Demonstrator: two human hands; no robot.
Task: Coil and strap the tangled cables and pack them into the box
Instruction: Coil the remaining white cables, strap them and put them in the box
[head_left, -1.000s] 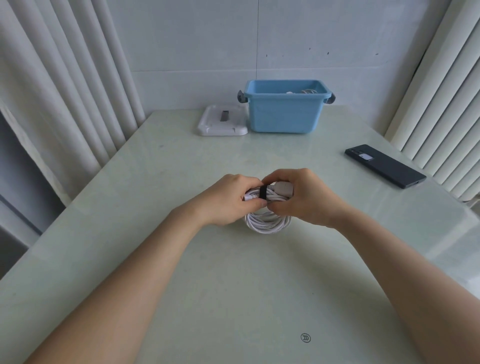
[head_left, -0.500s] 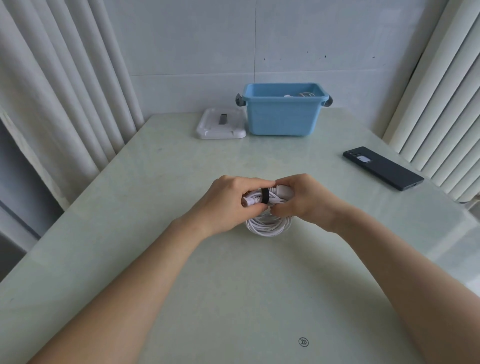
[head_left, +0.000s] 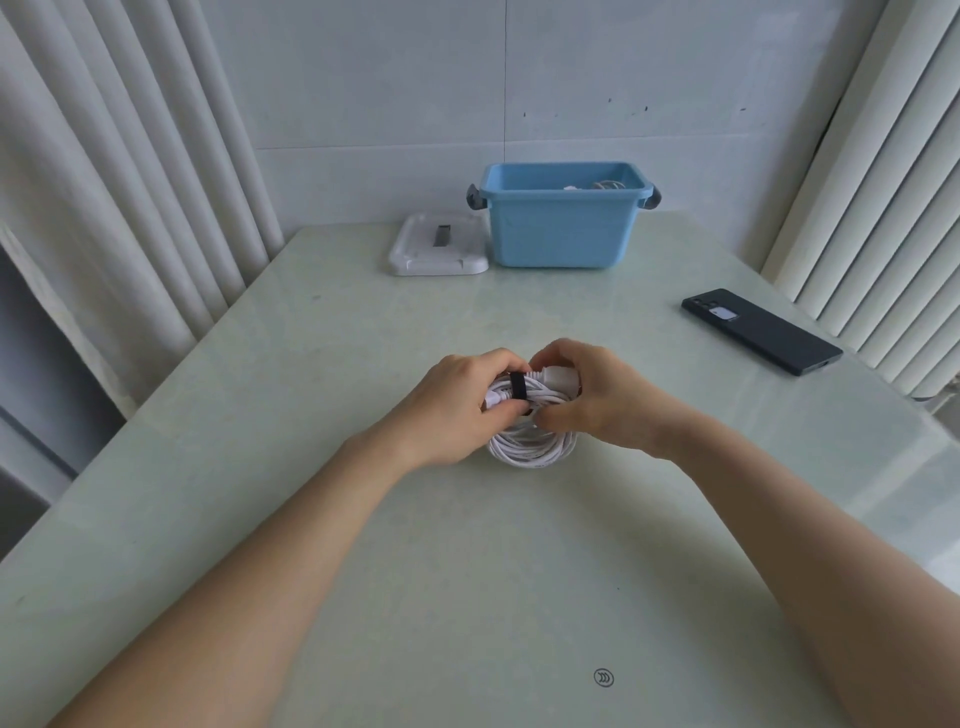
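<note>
The coiled cable (head_left: 530, 449) is white, bound by a black strap (head_left: 518, 387); the box (head_left: 561, 234) is light blue with grey clips (head_left: 474, 197); the lid (head_left: 439, 252) is white with a small grey tab; the phone (head_left: 761, 332) is dark charcoal with a pale patch; the bench (head_left: 467, 597) is pale green, faintly mottled, bearing a small black round mark (head_left: 603, 677); the curtains (head_left: 130, 182) are off-white in plain vertical folds; the wall (head_left: 571, 78) is pale grey-white with a few dark specks.

Single head view, looking forward and down over table (head_left: 363, 519), wall beyond.
</note>
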